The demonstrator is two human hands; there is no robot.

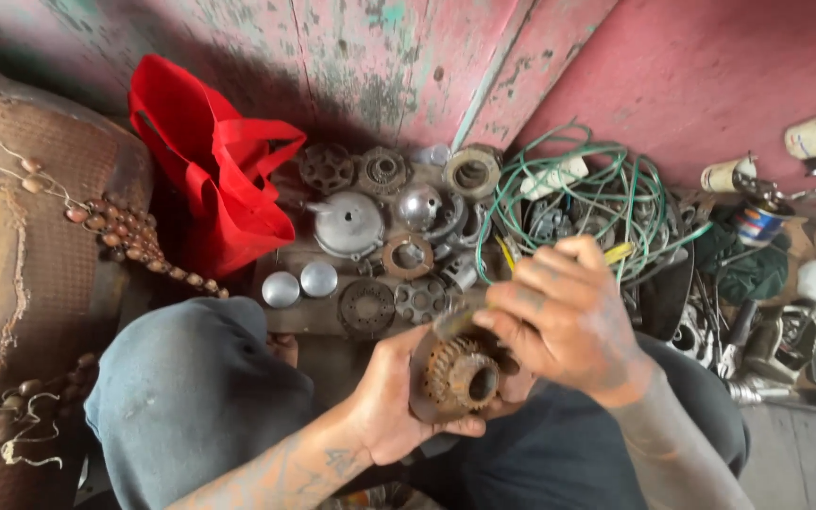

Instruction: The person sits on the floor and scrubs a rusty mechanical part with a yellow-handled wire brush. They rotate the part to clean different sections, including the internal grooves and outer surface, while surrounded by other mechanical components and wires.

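A: Two hands work over the lap. The left hand (399, 387) is clamped under a rusty toothed clutch hub (455, 378); the right hand (564, 316) pinches a small brush-like tool (452, 321) at its far rim.

B: What could go wrong?

A: Greasy fingers, I'd judge. The hub could slip and drop between the knees, or roll far into the spread metal covers and discs (384, 246). On the right, the tangled green wire (597, 194) might snag that hand's sleeve.
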